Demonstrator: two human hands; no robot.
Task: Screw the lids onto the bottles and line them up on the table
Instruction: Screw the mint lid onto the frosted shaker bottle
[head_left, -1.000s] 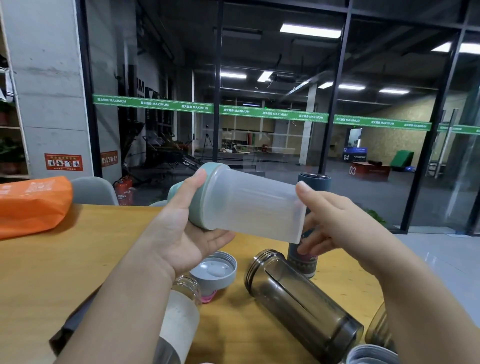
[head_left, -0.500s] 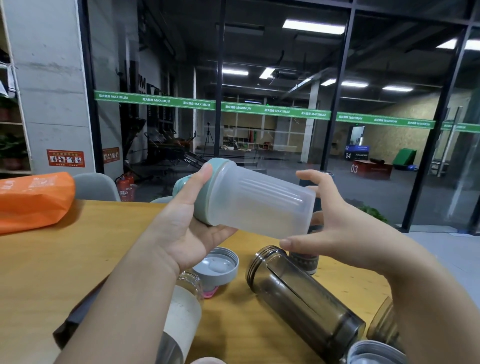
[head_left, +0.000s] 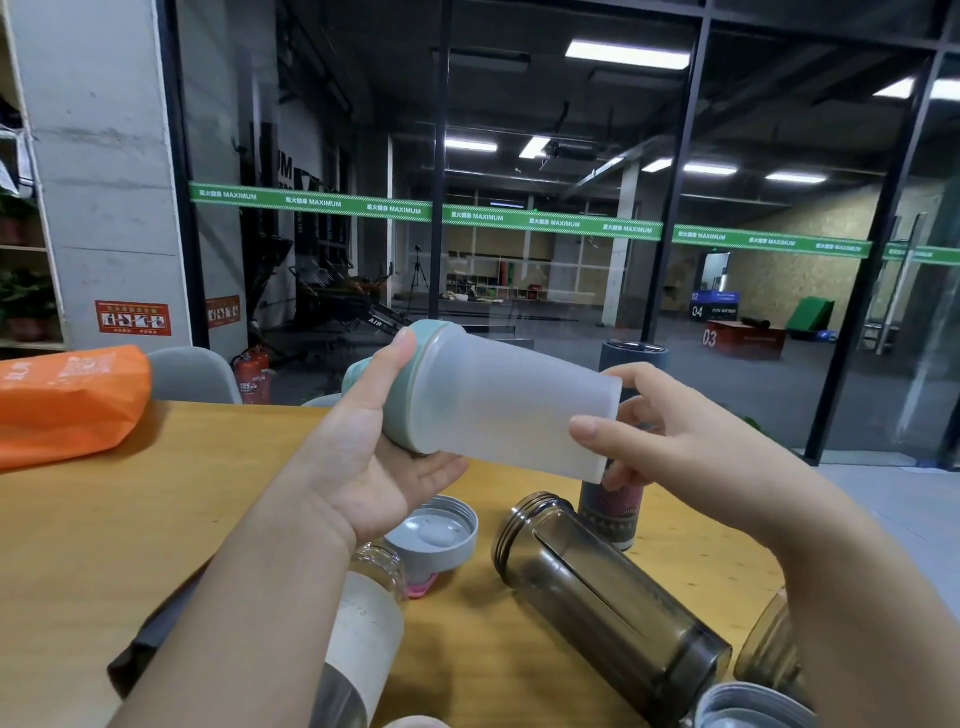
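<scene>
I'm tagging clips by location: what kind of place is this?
Probably a gym's lounge or office area. Through the glass wall, green strips read MAXIMUM, and numbered plyo boxes and exercise machines stand beyond. The person works at a wooden table.

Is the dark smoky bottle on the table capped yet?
No. The dark smoky bottle lies on its side with its threaded mouth bare; a grey lid sits loose on the table beside it.

Gym lobby, I judge: glass wall with green "MAXIMUM" strip; beyond it numbered plyo box, exercise machines, green wedge mat. I sit at wood table.
</scene>
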